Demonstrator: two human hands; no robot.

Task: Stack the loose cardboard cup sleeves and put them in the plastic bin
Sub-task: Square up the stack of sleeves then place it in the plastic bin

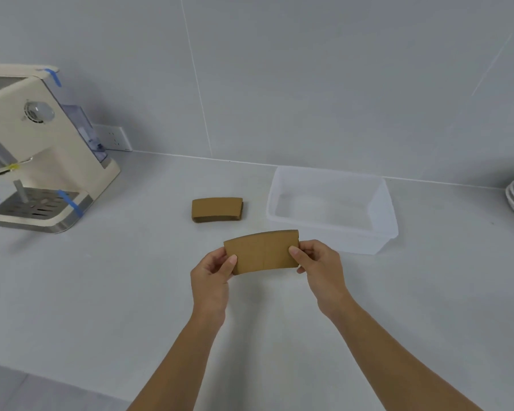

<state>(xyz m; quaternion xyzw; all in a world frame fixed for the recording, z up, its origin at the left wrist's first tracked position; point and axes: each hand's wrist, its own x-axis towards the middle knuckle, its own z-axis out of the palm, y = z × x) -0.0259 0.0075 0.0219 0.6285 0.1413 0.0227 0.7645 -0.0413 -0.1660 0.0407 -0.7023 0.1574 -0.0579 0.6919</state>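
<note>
held cup sleeve (263, 253) flat, lifted above counter, just in front of plastic bin (380, 209) | left hand (212, 272), right hand (319, 262) pinching its two ends | sleeve stack (217, 209) left of bin | risk: bending or slipping if pinched unevenly; misaligned stack

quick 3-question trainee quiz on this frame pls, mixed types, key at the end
1. True or false: the plastic bin already holds cup sleeves.
2. Multiple choice: the held sleeve is gripped by A) the left hand only, B) the right hand only, C) both hands, one at each end.
3. Fill in: the stack of sleeves lies on the counter between the coffee machine and the ____.

Key: 1 false, the bin shows nothing inside. 2 C. 3 bin.
</note>
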